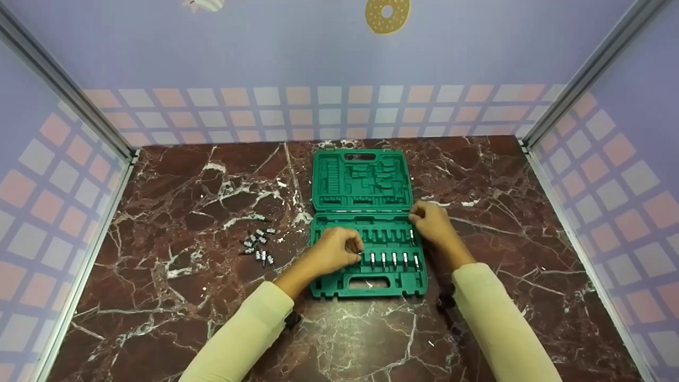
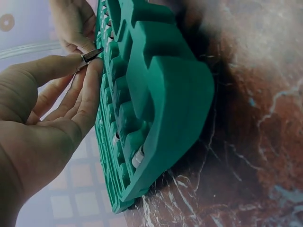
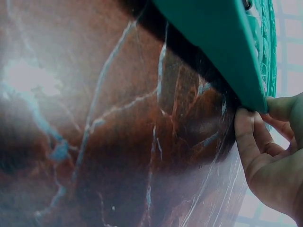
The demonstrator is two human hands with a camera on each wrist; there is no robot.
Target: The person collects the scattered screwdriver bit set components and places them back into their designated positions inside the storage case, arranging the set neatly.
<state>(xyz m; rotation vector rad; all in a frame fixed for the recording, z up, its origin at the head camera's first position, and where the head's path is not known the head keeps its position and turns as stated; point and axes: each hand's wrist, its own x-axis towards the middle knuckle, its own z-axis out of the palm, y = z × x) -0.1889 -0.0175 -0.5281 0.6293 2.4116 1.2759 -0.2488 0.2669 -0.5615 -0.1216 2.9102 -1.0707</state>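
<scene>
An open green plastic tool case (image 1: 331,289) lies on the table, its moulded lid (image 1: 366,180) folded back. Over the left part of its lower half, my left hand (image 1: 335,250) pinches a small silver bit socket (image 2: 90,56) between thumb and fingers; its dark tip points at the slots in the left wrist view. My right hand (image 1: 432,223) grips the case's right edge near the hinge, thumb on top and fingers against the side in the right wrist view. Several bit sockets (image 1: 394,259) stand in the front row of slots, and one socket (image 1: 411,236) sits at the right of the row behind.
A loose pile of bit sockets (image 1: 260,241) lies on the dark red marble-patterned table (image 1: 212,297), left of the case. Lilac panels with checked bands (image 1: 313,101) enclose the back and both sides.
</scene>
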